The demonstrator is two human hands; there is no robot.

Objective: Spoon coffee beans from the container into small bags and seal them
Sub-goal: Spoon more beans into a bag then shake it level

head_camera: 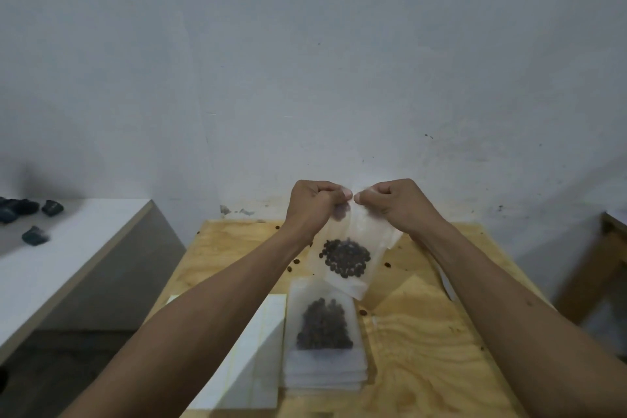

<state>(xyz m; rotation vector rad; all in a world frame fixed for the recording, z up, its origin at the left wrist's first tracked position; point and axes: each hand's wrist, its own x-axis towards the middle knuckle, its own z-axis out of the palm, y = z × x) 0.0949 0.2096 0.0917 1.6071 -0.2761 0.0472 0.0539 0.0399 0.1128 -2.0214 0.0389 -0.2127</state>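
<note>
Up above the wooden table (424, 349), a small bag (353, 248) of coffee beans (346, 258) is pinched at its top edge by the left hand (314, 205) and right hand (397, 202), thumbs nearly touching. It is held hanging, long axis near vertical, mouth upward, bottom tilted slightly rightward. Below it, a second filled bag (324, 326) is laid flat on a stack of bags (325, 377).

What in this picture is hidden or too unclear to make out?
Head view only:
- Top edge of the held bag: covered by left hand and right hand, so whether it is sealed is unknown.
- Bean container and spoon: not in view.
- Dark objects on the left shelf: too blurred to identify.
</note>
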